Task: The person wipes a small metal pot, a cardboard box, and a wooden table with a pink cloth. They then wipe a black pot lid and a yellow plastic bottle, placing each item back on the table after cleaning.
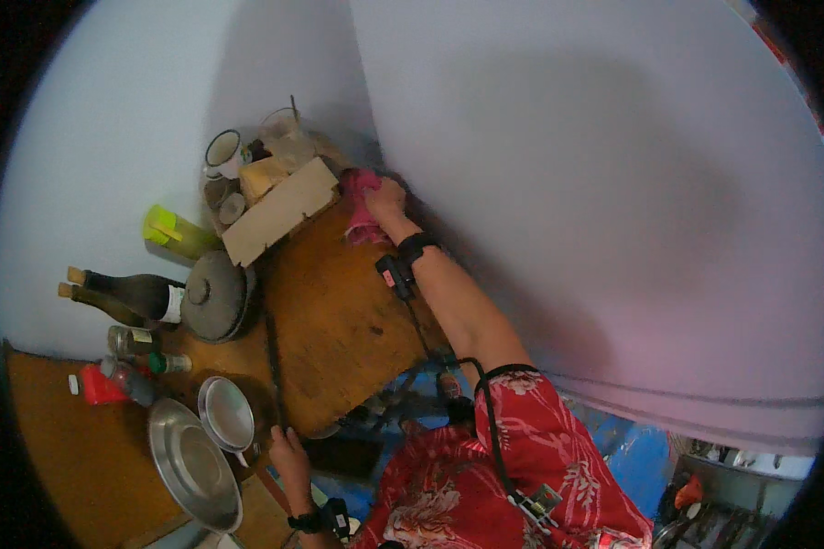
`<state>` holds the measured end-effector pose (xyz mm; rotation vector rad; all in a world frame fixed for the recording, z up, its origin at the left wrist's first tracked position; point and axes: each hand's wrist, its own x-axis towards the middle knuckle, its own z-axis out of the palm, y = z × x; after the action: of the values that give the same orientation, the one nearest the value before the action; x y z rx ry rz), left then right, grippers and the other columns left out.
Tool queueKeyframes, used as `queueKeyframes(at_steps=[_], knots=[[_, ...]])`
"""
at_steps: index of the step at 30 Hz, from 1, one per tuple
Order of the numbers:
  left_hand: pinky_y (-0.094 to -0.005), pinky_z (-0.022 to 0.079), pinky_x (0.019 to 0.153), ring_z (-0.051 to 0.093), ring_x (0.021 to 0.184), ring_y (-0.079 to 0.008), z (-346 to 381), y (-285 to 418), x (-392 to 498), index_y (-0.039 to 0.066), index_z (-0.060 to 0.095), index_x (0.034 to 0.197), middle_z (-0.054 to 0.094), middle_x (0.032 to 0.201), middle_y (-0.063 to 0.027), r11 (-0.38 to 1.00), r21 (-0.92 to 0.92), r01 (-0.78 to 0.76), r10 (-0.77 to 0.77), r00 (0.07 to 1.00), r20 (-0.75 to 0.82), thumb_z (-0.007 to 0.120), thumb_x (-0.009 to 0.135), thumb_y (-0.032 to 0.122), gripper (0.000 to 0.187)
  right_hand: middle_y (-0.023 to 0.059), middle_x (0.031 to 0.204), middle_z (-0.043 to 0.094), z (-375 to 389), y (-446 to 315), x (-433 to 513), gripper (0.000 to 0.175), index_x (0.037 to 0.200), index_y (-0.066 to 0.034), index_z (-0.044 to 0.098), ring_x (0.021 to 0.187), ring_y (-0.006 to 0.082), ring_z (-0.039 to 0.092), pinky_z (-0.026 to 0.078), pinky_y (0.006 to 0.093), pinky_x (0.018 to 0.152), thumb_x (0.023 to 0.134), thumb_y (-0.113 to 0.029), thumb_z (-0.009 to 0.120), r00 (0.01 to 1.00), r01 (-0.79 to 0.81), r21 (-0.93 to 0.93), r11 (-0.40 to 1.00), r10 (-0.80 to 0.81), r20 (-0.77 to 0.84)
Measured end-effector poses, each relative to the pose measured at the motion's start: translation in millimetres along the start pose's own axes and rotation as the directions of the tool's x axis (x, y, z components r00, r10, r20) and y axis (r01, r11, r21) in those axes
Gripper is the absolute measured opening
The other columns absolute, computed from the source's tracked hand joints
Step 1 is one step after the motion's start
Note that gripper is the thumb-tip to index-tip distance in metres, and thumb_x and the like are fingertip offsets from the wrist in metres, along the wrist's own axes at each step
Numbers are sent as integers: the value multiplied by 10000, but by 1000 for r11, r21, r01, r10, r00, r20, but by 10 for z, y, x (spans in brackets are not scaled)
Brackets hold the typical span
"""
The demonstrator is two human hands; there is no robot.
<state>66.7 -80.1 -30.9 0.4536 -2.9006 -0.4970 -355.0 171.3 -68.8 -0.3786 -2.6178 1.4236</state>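
Observation:
My right hand (386, 199) grips a crumpled pink cloth (365, 223) against the far right part of a brown wooden tabletop (343, 309), close to the wall. Beside the cloth, to its left, a pale board (281, 211) stands on edge with a group of containers behind it. My left hand (291, 463) is at the near edge of the tabletop, by the end of a dark strip (273, 370). Its fingertips are slightly apart, and I see nothing held in it. A metal strainer or small pan (228, 414) and a wide steel basin (199, 466) lie just left of that hand.
A lidded dark pot (213, 295), corked bottles (134, 291) and a lime-green pitcher (178, 233) line the left wall. Jars (129, 340) and a red container (99, 384) sit nearer. An enamel mug (224, 152) is behind the board. A wall (556, 206) rises on the right.

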Motion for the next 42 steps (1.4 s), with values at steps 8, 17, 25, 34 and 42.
queueKeyframes(at_steps=[8, 17, 25, 34, 42], knots=[[-530, 405, 550, 567, 665, -462, -85, 122, 26, -56, 510, 1073, 584, 726, -297, 977, 82, 197, -207, 968, 144, 507, 934, 137, 238, 192, 1081, 647, 482, -21, 602, 363, 1089, -66, 647, 971, 382, 622, 515, 418, 792, 787, -264, 691, 934, 251, -19, 968, -237, 266], [-495, 401, 514, 559, 608, -440, -164, 164, -11, -49, 490, 1070, 567, 675, -272, 992, 109, 55, -66, 993, 102, 493, 943, 126, 216, 115, 1099, 654, 667, 37, 825, 327, 1120, -85, 626, 995, 318, 612, 494, 387, 828, 830, -237, 625, 729, 684, -174, 709, -669, 142], [-479, 389, 497, 548, 602, -429, -87, 120, -18, -31, 487, 1056, 548, 668, -262, 993, 67, 102, -108, 989, 99, 493, 949, 114, 180, 170, 1090, 636, -219, -137, 118, 344, 1105, -68, 625, 999, 357, 595, 490, 424, 833, 791, -207, 644, 885, 328, -57, 943, -285, 368], [-491, 401, 494, 562, 633, -450, -110, 153, -5, -41, 486, 1036, 571, 699, -272, 985, 113, 131, -146, 981, 131, 495, 950, 132, 194, 214, 1031, 631, -1047, -843, -325, 293, 1082, -84, 640, 994, 390, 589, 496, 464, 802, 793, -120, 607, 848, 482, 54, 874, -450, -281], [-516, 416, 536, 565, 659, -466, -163, 223, -7, -40, 494, 1030, 578, 731, -293, 990, 14, 142, -143, 983, 113, 497, 939, 123, 187, 221, 1077, 629, -281, -623, 191, 323, 1091, -35, 641, 997, 398, 600, 499, 483, 813, 800, -175, 629, 934, 231, -221, 948, -153, 322]])
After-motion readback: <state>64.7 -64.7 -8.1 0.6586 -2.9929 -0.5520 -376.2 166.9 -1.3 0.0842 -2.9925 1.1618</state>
